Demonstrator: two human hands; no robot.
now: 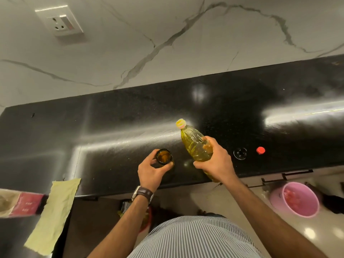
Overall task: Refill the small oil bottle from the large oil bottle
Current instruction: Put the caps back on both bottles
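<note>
Lower centre of frame: left hand (151, 173) grips the small amber bottle (164, 158), uncapped, standing on the black tabletop (111, 131), holding little oil. Right hand (216, 162) grips the large oil bottle (195, 144), tilted, yellow oil inside, beside it.

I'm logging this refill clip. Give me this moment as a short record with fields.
left hand: grips small bottle, open, on counter
right hand: holds large bottle tilted over the counter
large bottle mouth: yellow fitting on it; not over the small bottle
pouring: none visible
red cap: on counter, right of the hands
dark lid: beside red cap
</note>
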